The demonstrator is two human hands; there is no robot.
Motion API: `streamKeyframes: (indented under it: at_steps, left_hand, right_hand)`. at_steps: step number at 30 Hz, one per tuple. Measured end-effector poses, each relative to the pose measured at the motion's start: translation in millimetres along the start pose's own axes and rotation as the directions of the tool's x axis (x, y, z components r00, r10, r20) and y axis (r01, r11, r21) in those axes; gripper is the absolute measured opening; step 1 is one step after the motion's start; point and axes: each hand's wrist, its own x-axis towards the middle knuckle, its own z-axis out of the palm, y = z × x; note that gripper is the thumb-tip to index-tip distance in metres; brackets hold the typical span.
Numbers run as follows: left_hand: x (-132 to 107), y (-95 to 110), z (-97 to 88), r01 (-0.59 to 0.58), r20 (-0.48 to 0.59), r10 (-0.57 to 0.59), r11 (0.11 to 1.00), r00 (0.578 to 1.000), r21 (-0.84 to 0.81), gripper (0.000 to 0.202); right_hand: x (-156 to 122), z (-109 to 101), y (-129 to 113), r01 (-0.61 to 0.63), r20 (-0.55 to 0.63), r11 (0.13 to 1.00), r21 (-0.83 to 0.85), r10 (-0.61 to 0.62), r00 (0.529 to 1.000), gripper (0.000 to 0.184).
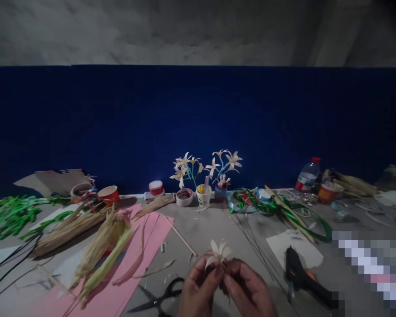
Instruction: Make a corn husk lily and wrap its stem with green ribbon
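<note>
A small cream flower made of corn husk (218,252) stands up between my two hands at the bottom centre. My left hand (198,288) pinches its base from the left, fingers closed. My right hand (249,288) grips it from the right, fingers closed too. Black scissors (158,298) lie on the table just left of my left hand. A black glue gun (300,275) lies to the right of my right hand.
Corn husks (95,240) lie on pink paper (145,237) at the left. Finished husk flowers (204,169) stand in cups at the back by a blue wall. Green ribbon (284,211), thin wires (254,242), a water bottle (307,175) and green leaf strips (9,213) are scattered about.
</note>
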Motion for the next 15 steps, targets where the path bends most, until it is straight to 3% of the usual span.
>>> streamKeyframes:
  at_steps: [4,9,15]
  left_hand:
    - [1.3,-0.4,0.9,-0.027,0.017,0.027,0.999,1.0,0.02,0.03]
    - [0.7,2.0,1.9,-0.016,-0.003,0.016,0.998,1.0,0.056,0.034]
    - [0.9,2.6,2.6,-0.029,0.003,0.029,0.995,1.0,0.094,0.033]
  right_hand:
    - [2.1,-6.2,2.7,-0.014,0.103,0.999,-0.029,0.017,0.995,0.024]
    - [1.3,-3.8,6.3,-0.011,0.003,1.0,0.027,0.011,1.0,0.027]
    - [1.6,-3.6,5.7,0.007,0.043,1.0,-0.002,-0.007,0.999,0.025]
